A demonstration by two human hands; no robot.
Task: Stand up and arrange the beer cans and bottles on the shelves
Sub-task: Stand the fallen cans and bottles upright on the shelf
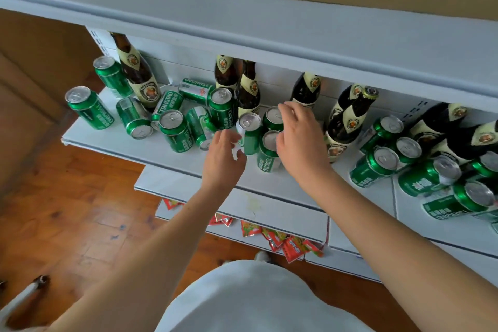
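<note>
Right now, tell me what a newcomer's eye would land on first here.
First, the jumble of green beer cans on the white shelf, some upright, several toppled on their sides at the left. Behind them stand dark brown bottles with cream labels, and more cans pile up at the right end. In the middle, the left hand and right hand reach in around a tilted can, fingers loosely spread.

Green cans (176, 129) and dark bottles (137, 73) on a white shelf (151, 148).
Mid-frame: some cans upright, several toppled; bottles upright or leaning behind.
</note>
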